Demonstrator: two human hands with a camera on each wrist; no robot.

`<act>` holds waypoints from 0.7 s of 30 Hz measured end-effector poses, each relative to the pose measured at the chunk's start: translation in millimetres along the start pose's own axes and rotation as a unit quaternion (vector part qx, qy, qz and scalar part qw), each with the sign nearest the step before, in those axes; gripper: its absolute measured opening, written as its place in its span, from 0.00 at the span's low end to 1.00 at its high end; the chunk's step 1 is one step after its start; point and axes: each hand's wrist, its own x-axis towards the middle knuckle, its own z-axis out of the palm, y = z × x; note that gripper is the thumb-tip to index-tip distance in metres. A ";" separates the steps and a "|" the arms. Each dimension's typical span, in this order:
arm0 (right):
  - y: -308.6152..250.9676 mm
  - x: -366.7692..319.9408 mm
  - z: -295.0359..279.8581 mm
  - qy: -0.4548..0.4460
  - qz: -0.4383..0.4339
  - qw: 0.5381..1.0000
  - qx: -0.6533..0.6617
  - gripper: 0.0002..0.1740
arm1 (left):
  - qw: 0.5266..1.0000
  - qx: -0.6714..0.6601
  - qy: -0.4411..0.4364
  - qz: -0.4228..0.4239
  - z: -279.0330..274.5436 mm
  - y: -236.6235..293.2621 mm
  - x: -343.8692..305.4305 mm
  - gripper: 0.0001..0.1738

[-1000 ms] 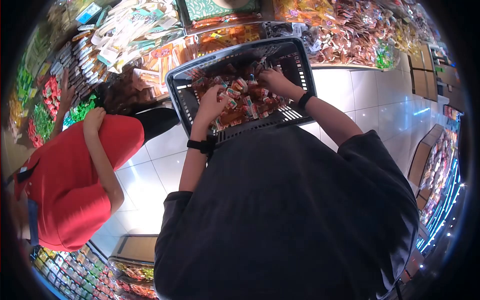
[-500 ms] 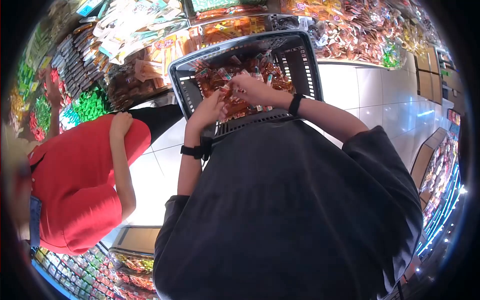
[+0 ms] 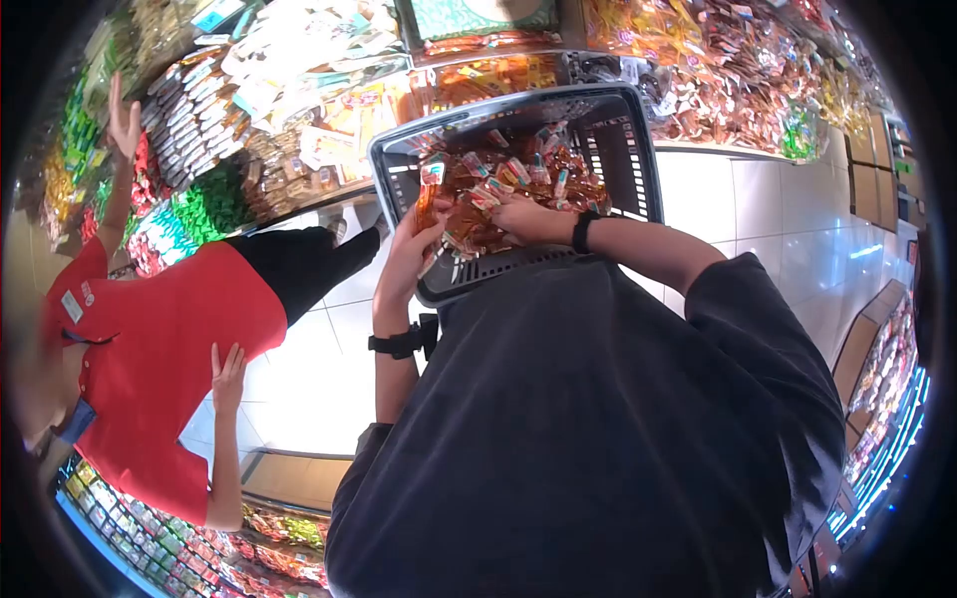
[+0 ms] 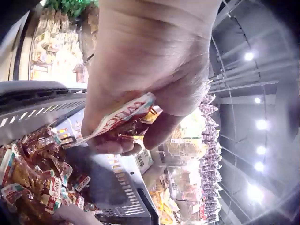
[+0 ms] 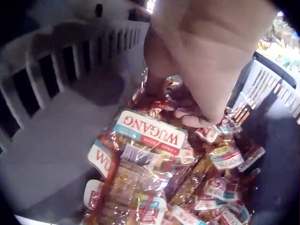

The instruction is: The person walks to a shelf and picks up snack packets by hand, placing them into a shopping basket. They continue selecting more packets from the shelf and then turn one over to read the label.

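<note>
A dark plastic shopping basket (image 3: 653, 169) with slotted walls holds a pile of clear snack packets (image 3: 563, 179), reddish-brown inside, with white, teal and red labels. My left hand (image 3: 404, 261) grips one such snack packet (image 3: 429, 189) at the basket's left side, above the pile. In the left wrist view this packet (image 4: 124, 115) sits between the thumb and curled fingers. Inside the basket my right hand (image 3: 538, 221) reaches down into the pile. Its fingers (image 5: 194, 121) pinch a packet among the others, beside a larger packet labelled WUGANG (image 5: 150, 133).
A person in a red shirt (image 3: 184, 339) stands to the left, one arm raised toward the display. Bagged goods (image 3: 738, 95) fill the display beyond the basket. Brown boxes (image 3: 870, 164) stand at the right, past the tiled floor (image 3: 698, 194).
My hands came close together over the pile, then parted. The left now holds a packet up at the left side; the right is lower in the pile. The person in red has turned and raised an arm.
</note>
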 end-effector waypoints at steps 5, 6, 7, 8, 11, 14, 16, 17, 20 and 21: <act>-32.6 0.5 -89.4 -0.024 0.210 0.958 0.193 0.13 | 0.996 -0.037 0.077 0.040 8.3 10.5 -1.6 0.06; -35.9 0.4 -109.1 -0.030 0.249 0.941 0.225 0.14 | 0.991 -0.036 0.112 0.058 7.5 13.0 -2.2 0.08; -43.7 -1.3 -131.5 -0.030 0.246 0.943 0.221 0.14 | 0.990 -0.003 0.119 0.080 4.4 17.3 -2.3 0.09; -55.5 -5.1 -154.4 0.030 0.253 0.910 0.326 0.14 | 0.986 0.010 0.120 0.113 8.1 24.4 -1.8 0.08; -98.0 -13.6 -206.4 0.107 0.252 0.816 0.509 0.13 | 0.982 -0.054 0.098 0.152 40.9 60.4 -5.1 0.08; -136.5 -17.5 -239.7 0.155 0.208 0.778 0.572 0.11 | 0.980 -0.116 0.035 0.156 58.3 88.6 -16.0 0.10; -151.2 -21.0 -248.9 0.177 0.200 0.795 0.545 0.10 | 0.971 -0.138 0.046 0.190 72.5 106.6 -22.0 0.10; -158.2 -23.6 -253.7 0.201 0.190 0.807 0.521 0.10 | 0.970 -0.117 0.052 0.204 81.0 120.1 -29.1 0.07; -175.4 -29.1 -267.6 0.205 0.194 0.806 0.520 0.09 | 0.973 -0.080 0.071 0.207 91.3 138.3 -37.7 0.01; -180.4 -29.8 -268.4 0.213 0.197 0.788 0.543 0.09 | 0.972 -0.082 0.073 0.208 93.5 139.8 -38.9 0.01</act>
